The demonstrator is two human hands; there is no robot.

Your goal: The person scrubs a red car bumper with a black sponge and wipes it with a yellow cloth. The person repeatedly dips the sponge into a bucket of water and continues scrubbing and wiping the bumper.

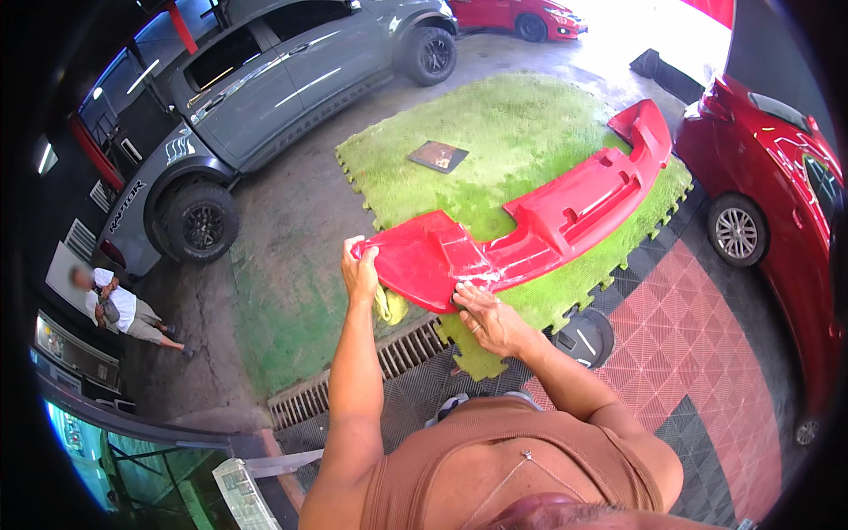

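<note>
A long glossy red car body panel (583, 205), shaped like a bumper skirt or spoiler, stretches from in front of me toward the far right. My left hand (360, 272) is closed around its near left corner, thumb on the upper side. On the panel's near edge my right hand (490, 322) rests with fingers stretched out over the red surface; a ring shows on one finger. Below the left corner a yellow-green cloth (389, 306) is partly hidden by the panel and my left wrist.
Green foam mats (495, 115) lie under the panel, with a dark square plate (437, 156) on them. A grey pickup (265, 88) stands left, a red car (777, 177) right. A round black object (590, 336) sits near the drain grate (353, 375). Another person (124, 305) stands far left.
</note>
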